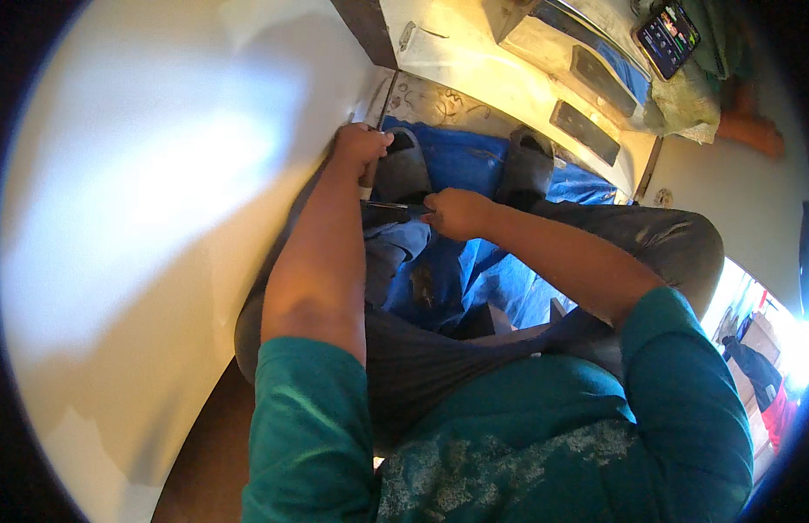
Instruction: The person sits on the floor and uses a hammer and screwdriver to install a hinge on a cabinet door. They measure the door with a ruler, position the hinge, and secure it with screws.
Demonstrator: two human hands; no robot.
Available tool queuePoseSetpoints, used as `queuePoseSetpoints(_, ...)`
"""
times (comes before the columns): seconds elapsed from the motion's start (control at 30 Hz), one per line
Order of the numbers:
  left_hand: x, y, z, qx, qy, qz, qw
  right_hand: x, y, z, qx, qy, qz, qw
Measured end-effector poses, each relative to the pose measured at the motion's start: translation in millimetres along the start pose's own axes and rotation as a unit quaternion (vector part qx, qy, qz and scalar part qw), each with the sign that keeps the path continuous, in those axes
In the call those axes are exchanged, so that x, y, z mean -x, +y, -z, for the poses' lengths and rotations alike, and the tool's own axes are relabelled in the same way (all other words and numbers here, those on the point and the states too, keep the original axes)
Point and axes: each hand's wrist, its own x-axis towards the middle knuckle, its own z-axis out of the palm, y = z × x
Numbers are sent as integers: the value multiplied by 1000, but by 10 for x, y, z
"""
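My left hand [361, 145] is closed, close against the pale curved panel [160, 192] on the left. What its fingers grip, if anything, I cannot make out. In my right hand [459, 214] is a thin tool [389, 205] with a bright straight edge, pointing left; its exact kind does not show. The tool hangs over a crumpled grey-blue cloth [409, 237] between my legs. Just beyond my hands are dark slip-on sandals [401, 170] on my feet.
Blue sheeting [465, 161] covers the floor under me. Dark rectangular blocks [585, 131] lie on the pale structure ahead. A phone [668, 39] with its screen lit rests on green cloth at the upper right. Beside it, part of another person's bare limb [750, 131] shows.
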Motion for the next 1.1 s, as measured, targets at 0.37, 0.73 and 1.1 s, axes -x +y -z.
queuePoseSetpoints(0.37, -275, -319, -51, 102, -10, -13, 995, 52, -97, 43, -48, -46, 0, 998)
queuePoseSetpoints(0.73, -144, -187, -51, 77, 14, -12, 997, 19, -24, -73, 11, -3, -9, 1000)
queuePoseSetpoints(1.1, -109, -155, -38, 70, 8, -18, 997, 69, -97, -74, 30, 6, -18, 999)
